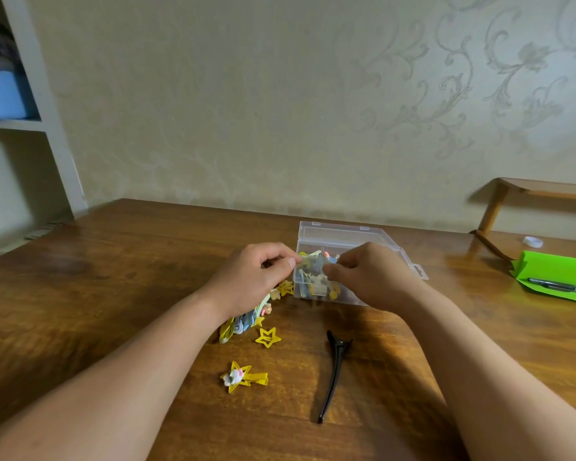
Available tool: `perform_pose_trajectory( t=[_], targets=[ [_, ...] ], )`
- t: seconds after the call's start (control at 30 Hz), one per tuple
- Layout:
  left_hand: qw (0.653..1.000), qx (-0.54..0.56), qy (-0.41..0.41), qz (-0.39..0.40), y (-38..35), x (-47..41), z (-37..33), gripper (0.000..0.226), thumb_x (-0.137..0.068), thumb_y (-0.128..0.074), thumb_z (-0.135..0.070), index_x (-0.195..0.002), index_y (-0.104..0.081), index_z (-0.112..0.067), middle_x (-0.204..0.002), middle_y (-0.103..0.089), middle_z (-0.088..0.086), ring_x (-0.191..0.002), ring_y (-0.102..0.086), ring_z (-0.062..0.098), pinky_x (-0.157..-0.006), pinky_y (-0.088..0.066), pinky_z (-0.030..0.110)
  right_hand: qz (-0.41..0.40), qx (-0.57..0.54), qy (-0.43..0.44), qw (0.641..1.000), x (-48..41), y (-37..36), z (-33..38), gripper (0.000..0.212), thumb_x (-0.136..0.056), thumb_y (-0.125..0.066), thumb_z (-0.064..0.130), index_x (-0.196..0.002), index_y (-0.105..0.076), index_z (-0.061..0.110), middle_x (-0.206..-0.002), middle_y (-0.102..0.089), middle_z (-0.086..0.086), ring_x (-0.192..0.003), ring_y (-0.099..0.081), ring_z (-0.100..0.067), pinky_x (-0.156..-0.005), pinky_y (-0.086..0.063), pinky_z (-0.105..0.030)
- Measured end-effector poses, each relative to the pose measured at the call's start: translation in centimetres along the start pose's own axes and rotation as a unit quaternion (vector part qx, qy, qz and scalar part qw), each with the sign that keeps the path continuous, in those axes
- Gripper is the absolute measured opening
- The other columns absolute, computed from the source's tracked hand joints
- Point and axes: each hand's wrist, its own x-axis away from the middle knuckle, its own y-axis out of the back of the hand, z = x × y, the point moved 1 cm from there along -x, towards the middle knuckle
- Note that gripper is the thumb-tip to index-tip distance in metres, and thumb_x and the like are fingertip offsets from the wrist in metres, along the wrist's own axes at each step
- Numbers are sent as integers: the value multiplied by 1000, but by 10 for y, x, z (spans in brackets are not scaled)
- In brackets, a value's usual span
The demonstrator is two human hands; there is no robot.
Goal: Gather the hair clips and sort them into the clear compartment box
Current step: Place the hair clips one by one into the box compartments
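The clear compartment box [346, 235] stands open mid-table, with several coloured clips inside. My left hand [256, 277] is at its front left corner and my right hand [373, 277] is over its front. Both pinch a small pale hair clip [311, 261] between their fingertips above the box; it is blurred. A pile of clips [243, 322] lies partly hidden under my left wrist. Loose on the table are a yellow star clip [267, 337], a star clip with a white figure [241, 377], a small star [286, 288] beside the box, and a long black clip [333, 371].
A green case [552, 271] with a pen [559, 287] lies at the right edge of the wooden table [113, 277]. A white tape roll [532, 241] and a wooden stand [499, 207] are behind it. A shelf with a blue bin [0, 94] is at the far left.
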Motion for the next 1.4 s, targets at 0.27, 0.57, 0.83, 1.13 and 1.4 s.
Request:
perform_pose_trajectory(
  t=[0.27,0.57,0.83,1.13,1.4],
  targets=[
    [1000,-11,-5,1,0,-1,2,23,-110,-57,-38,-118,-79,-40,-118,-75,-23,-115,-65,-4,-100,-56,32,12,-21,-26,999,8,5,11,49,-103,-56,58,-68,-71,27,-39,-53,14,-49,-49,-7,-51,-35,-27],
    [1000,-14,-5,2,0,-1,1,23,-110,-56,-38,-118,-78,-42,-119,-74,-24,-117,-64,-2,-103,-56,37,5,-18,-11,1000,8,3,12,49,-103,-56,58,-68,-69,26,-47,-57,8,-52,-53,-8,-53,-37,-28],
    [1000,-11,7,-4,3,2,-1,24,-110,-56,-39,-119,-78,-40,-117,-75,-23,-111,-68,0,-99,-58,39,-37,-19,15,999,7,6,12,47,-105,-53,55,-83,-77,22,-75,-75,-1,-68,-68,-18,-61,-48,-31],
    [998,20,35,-54,9,6,-4,25,-111,-55,-34,-115,-79,-33,-108,-75,-17,-109,-66,1,-89,-51,28,-67,-42,73,994,11,11,29,44,-104,-55,52,-89,-79,19,-83,-79,-2,-77,-72,-22,-75,-59,-36],
    [992,47,52,-108,15,4,0,26,-108,-55,-32,-107,-81,-30,-94,-76,-10,-101,-70,12,-87,-60,45,107,7,190,976,33,10,64,17,-94,-74,46,-81,-75,36,-69,-68,22,-67,-62,3,-59,-42,-17]
  ],
)
